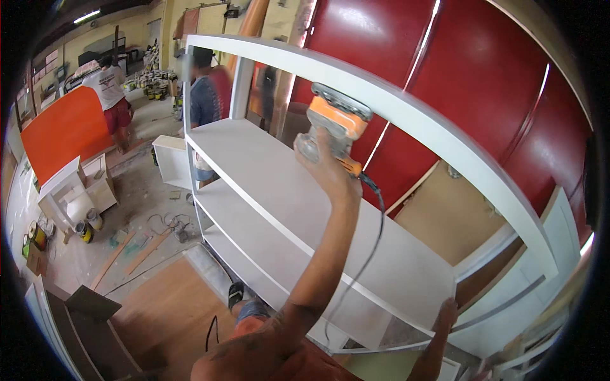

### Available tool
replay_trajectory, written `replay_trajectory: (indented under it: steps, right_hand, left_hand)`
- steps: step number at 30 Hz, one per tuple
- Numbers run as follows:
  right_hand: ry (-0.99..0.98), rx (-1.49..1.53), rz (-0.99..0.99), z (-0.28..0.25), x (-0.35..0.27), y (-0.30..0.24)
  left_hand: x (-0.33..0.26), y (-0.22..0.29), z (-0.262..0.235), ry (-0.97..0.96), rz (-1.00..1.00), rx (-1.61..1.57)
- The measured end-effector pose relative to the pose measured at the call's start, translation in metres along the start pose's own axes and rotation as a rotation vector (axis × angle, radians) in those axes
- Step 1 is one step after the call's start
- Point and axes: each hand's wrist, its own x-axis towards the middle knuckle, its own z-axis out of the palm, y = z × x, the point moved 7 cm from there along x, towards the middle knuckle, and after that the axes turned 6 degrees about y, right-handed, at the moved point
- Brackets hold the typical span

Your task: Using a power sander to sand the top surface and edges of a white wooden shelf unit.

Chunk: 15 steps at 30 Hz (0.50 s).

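My left hand is raised and closed around an orange and grey electric sander. The sander's pad is against the underside of the top white rail of a white shelf unit. Its black cord hangs down past my forearm. My right hand grips the lower right edge of the unit, fingers wrapped over a thin white strip. The unit has several long white shelves running away to the left.
Red panels lean behind the unit. Two other people stand at the far left near paint cans. An orange board, small white cabinets, wood strips and cans lie on the dusty floor.
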Motion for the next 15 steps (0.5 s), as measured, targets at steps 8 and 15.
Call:
replay_trajectory:
  steps: [8,15]
  right_hand:
    - [-0.033,-0.463,0.115,-0.007,-0.030,-0.033]
    - [0.026,-0.359,0.263,-0.060,-0.111,-0.192]
  left_hand:
    - [0.162,0.072,-0.003,-0.051,0.126,-0.066]
    - [0.308,0.121,0.007,-0.042,0.244,0.020]
